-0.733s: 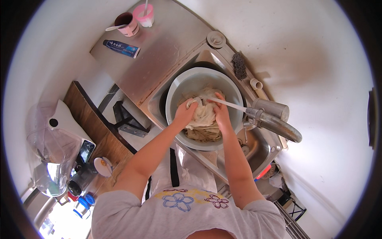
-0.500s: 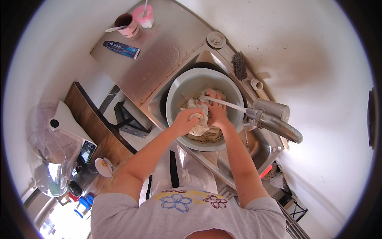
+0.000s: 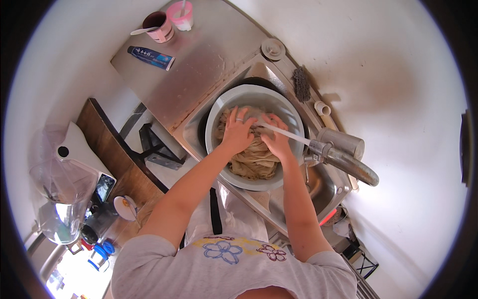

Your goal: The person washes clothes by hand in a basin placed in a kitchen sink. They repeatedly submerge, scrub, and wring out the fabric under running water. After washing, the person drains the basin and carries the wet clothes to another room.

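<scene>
A round grey basin (image 3: 215, 164) sits in the steel sink with wet beige cloth (image 3: 256, 162) heaped inside it. On the far left part of the heap lies my left hand (image 3: 239, 130), its fingers spread, a ring on one of them. My right hand (image 3: 276, 139) rests at the heap's right side, fingers bent but apart and thumb away from them. A stream of water (image 3: 286, 132) runs from the metal faucet (image 3: 343, 158) and lands between both hands. Some of the fingertips are hidden in the cloth and water.
On the steel counter are a toothpaste tube (image 3: 151, 58), a pink cup (image 3: 180, 17) and a pink tin (image 3: 160, 29) with a spoon. A drain plug (image 3: 273, 49) and dark scrubber (image 3: 300, 84) line the sink's back rim. A second sink bowl (image 3: 318, 192) adjoins at right.
A pale bunch of cloth that my hands were gripping is now down in the heap. My left hand has moved forward and spread its fingers over it.
</scene>
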The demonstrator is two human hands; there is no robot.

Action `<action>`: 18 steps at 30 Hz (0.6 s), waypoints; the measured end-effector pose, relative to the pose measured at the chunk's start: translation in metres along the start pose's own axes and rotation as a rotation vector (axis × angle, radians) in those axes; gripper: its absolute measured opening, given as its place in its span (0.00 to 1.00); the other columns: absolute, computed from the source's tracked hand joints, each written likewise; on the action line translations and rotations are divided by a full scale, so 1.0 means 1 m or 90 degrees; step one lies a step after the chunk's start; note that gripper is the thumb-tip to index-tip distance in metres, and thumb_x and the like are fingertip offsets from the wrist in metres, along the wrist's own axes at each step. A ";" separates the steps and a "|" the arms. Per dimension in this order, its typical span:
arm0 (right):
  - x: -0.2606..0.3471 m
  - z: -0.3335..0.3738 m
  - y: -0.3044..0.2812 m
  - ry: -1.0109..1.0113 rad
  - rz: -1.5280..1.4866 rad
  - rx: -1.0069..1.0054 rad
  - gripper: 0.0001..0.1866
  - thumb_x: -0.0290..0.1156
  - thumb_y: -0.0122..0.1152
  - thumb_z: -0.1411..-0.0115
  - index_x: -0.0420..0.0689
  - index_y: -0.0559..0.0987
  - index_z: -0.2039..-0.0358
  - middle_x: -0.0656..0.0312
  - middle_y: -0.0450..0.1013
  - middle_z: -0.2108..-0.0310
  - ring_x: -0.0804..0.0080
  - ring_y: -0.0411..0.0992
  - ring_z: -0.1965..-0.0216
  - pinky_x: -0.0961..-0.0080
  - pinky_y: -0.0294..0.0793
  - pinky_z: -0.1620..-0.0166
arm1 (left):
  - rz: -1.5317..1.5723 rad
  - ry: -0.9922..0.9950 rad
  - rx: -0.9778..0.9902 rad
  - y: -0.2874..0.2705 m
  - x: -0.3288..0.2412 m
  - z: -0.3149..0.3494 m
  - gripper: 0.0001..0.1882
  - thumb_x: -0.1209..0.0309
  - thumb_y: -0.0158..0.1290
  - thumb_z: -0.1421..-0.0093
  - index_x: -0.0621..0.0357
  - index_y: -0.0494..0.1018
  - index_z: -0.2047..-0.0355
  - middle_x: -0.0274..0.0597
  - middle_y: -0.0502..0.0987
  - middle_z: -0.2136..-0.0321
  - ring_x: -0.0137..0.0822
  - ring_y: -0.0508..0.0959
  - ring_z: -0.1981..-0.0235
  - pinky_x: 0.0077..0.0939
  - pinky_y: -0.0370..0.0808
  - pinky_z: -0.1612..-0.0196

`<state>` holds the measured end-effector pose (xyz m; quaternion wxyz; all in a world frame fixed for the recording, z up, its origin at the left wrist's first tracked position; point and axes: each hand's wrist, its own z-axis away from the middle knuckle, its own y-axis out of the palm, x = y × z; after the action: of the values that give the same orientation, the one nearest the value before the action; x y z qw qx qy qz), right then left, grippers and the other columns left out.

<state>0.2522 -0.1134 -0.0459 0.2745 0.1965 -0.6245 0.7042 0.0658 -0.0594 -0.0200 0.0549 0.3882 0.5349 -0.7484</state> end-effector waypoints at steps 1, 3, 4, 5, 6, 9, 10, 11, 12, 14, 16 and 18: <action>-0.008 -0.010 0.014 0.010 0.054 0.020 0.34 0.38 0.64 0.49 0.64 0.65 0.40 0.61 0.57 0.40 0.53 0.54 0.41 0.51 0.55 0.42 | -0.041 -0.004 -0.033 0.022 0.010 -0.007 0.25 0.73 0.55 0.50 0.43 0.68 0.49 0.45 0.54 0.37 0.60 0.49 0.36 0.55 0.53 0.37; -0.024 -0.020 0.038 0.057 0.111 0.013 0.35 0.40 0.62 0.46 0.69 0.62 0.38 0.67 0.56 0.39 0.53 0.51 0.38 0.45 0.51 0.42 | -0.090 -0.034 -0.076 0.058 0.025 -0.015 0.30 0.68 0.57 0.48 0.39 0.65 0.44 0.45 0.53 0.37 0.60 0.50 0.36 0.56 0.52 0.38; -0.022 -0.020 0.049 0.039 0.161 -0.011 0.34 0.41 0.62 0.46 0.69 0.62 0.38 0.67 0.56 0.39 0.54 0.51 0.39 0.43 0.51 0.42 | -0.104 -0.070 -0.088 0.069 0.032 -0.016 0.32 0.66 0.59 0.48 0.38 0.63 0.42 0.45 0.52 0.36 0.60 0.50 0.36 0.56 0.53 0.38; -0.018 -0.016 0.059 0.021 0.212 -0.036 0.33 0.43 0.62 0.46 0.69 0.63 0.39 0.67 0.57 0.39 0.55 0.52 0.39 0.42 0.51 0.43 | -0.119 -0.106 -0.101 0.079 0.038 -0.016 0.35 0.63 0.60 0.49 0.37 0.61 0.40 0.45 0.52 0.36 0.59 0.51 0.37 0.56 0.53 0.38; -0.020 -0.015 0.068 0.008 0.261 -0.063 0.33 0.44 0.62 0.46 0.70 0.63 0.39 0.66 0.57 0.40 0.56 0.52 0.39 0.40 0.51 0.43 | -0.139 -0.130 -0.079 0.082 0.039 -0.020 0.36 0.62 0.60 0.49 0.37 0.60 0.39 0.46 0.53 0.37 0.58 0.53 0.38 0.56 0.54 0.40; -0.028 -0.022 0.073 0.018 0.240 -0.030 0.34 0.48 0.63 0.48 0.71 0.64 0.40 0.66 0.58 0.40 0.58 0.54 0.41 0.38 0.53 0.46 | -0.163 -0.184 0.009 0.076 0.035 -0.025 0.37 0.60 0.60 0.49 0.39 0.59 0.39 0.48 0.58 0.41 0.54 0.60 0.43 0.55 0.59 0.45; -0.032 -0.025 0.073 0.020 0.238 -0.022 0.35 0.48 0.63 0.49 0.71 0.63 0.40 0.66 0.58 0.40 0.58 0.54 0.41 0.38 0.53 0.46 | -0.147 -0.185 0.043 0.072 0.039 -0.029 0.36 0.60 0.60 0.49 0.41 0.60 0.39 0.48 0.60 0.42 0.53 0.63 0.45 0.53 0.61 0.47; -0.034 -0.027 0.074 0.010 0.321 -0.012 0.35 0.50 0.62 0.49 0.66 0.63 0.40 0.62 0.62 0.45 0.57 0.61 0.45 0.45 0.61 0.50 | -0.130 -0.185 0.077 0.072 0.043 -0.032 0.36 0.61 0.60 0.49 0.42 0.60 0.40 0.48 0.62 0.44 0.51 0.66 0.48 0.52 0.62 0.49; -0.042 -0.034 0.077 -0.011 0.348 -0.021 0.33 0.49 0.62 0.49 0.64 0.65 0.41 0.62 0.63 0.47 0.58 0.63 0.48 0.47 0.63 0.53 | -0.143 -0.181 0.040 0.081 0.050 -0.036 0.33 0.61 0.58 0.48 0.44 0.62 0.41 0.48 0.65 0.48 0.51 0.69 0.51 0.51 0.64 0.51; -0.058 -0.044 0.090 -0.052 0.399 -0.037 0.30 0.47 0.61 0.49 0.60 0.67 0.44 0.62 0.66 0.51 0.59 0.66 0.52 0.52 0.68 0.58 | -0.172 -0.175 -0.031 0.110 0.069 -0.036 0.28 0.63 0.55 0.45 0.48 0.64 0.44 0.48 0.72 0.56 0.49 0.74 0.59 0.48 0.67 0.56; -0.064 -0.055 0.097 -0.100 0.452 -0.070 0.27 0.43 0.60 0.49 0.52 0.70 0.48 0.61 0.70 0.58 0.60 0.71 0.61 0.58 0.70 0.66 | -0.189 -0.185 0.008 0.124 0.080 -0.043 0.21 0.64 0.49 0.42 0.52 0.65 0.49 0.50 0.74 0.59 0.51 0.76 0.62 0.49 0.69 0.59; -0.079 -0.056 0.108 -0.078 0.489 -0.023 0.26 0.42 0.59 0.48 0.50 0.70 0.49 0.59 0.71 0.59 0.59 0.72 0.64 0.59 0.70 0.66 | -0.168 -0.185 0.050 0.131 0.084 -0.051 0.17 0.66 0.45 0.40 0.55 0.66 0.51 0.51 0.76 0.63 0.52 0.78 0.66 0.49 0.71 0.62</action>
<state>0.2490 -0.0763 -0.1859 -0.0440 -0.0147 -0.6801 0.7316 0.0991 -0.0436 -0.1798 0.0176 0.2046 0.5383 -0.8173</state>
